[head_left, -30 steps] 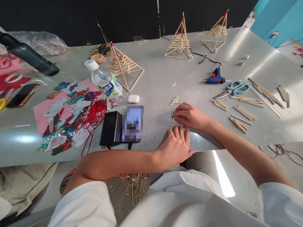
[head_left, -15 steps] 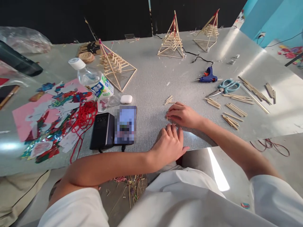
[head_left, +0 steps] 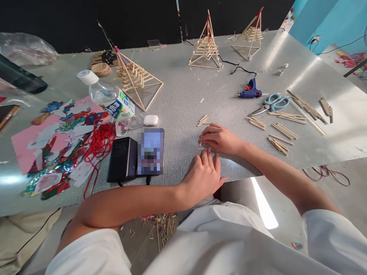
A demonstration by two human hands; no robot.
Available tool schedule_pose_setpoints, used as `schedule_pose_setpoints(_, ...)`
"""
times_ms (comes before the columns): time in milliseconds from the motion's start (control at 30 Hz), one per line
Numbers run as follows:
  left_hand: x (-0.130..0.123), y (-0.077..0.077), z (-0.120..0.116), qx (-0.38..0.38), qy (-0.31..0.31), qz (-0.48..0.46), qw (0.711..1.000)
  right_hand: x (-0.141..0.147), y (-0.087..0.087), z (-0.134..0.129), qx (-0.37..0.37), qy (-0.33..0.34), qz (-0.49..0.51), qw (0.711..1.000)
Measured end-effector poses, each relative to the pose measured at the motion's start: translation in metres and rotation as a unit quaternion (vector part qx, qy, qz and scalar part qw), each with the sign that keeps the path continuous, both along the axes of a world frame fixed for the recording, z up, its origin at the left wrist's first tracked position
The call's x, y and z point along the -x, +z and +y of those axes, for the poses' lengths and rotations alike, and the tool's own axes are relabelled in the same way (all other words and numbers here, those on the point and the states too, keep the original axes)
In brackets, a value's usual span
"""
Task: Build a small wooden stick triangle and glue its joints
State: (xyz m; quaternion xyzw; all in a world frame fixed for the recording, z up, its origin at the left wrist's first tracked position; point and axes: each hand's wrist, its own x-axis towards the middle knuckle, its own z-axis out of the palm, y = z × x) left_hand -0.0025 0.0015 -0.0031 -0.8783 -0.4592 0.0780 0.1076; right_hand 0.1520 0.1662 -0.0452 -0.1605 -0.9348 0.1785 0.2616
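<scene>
My right hand (head_left: 220, 138) lies on the grey table (head_left: 183, 99) with its fingers curled over a short wooden stick (head_left: 200, 143), whose end shows at the fingertips. My left hand (head_left: 204, 175) lies flat just in front of it near the table's edge, its fingertips touching another short stick (head_left: 201, 149). A few loose short sticks (head_left: 203, 120) lie just beyond my right hand.
A phone (head_left: 150, 151) and a black power bank (head_left: 122, 159) lie left of my hands, past them an earbud case (head_left: 150, 120), a water bottle (head_left: 110, 97), red string (head_left: 99, 139) and paper scraps (head_left: 51, 137). Stick pyramids (head_left: 136, 78) stand behind. Glue gun (head_left: 250, 91), scissors (head_left: 272, 104) and stick bundles (head_left: 282, 131) lie right.
My view has shifted a little to the right, so everything sits further left in the picture. Both hands stay in the same place on the table over the short sticks.
</scene>
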Motion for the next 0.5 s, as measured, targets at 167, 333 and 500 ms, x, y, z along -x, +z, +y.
schedule_pose_setpoints(167,0.0004,-0.0016,-0.003,0.016,-0.001,-0.02,1.0,0.0024,0.0003,-0.0017,0.0,0.001,-0.001,1.0)
schedule_pose_setpoints(333,0.0011,-0.0013,-0.0022,0.011,-0.001,-0.026,1.0,0.0052,-0.0006,-0.0031,-0.004,0.0,0.001,1.0)
schedule_pose_setpoints(500,0.0008,0.0,-0.0015,0.012,0.009,-0.017,1.0,0.0069,-0.0015,-0.0025,-0.014,0.006,0.001,1.0)
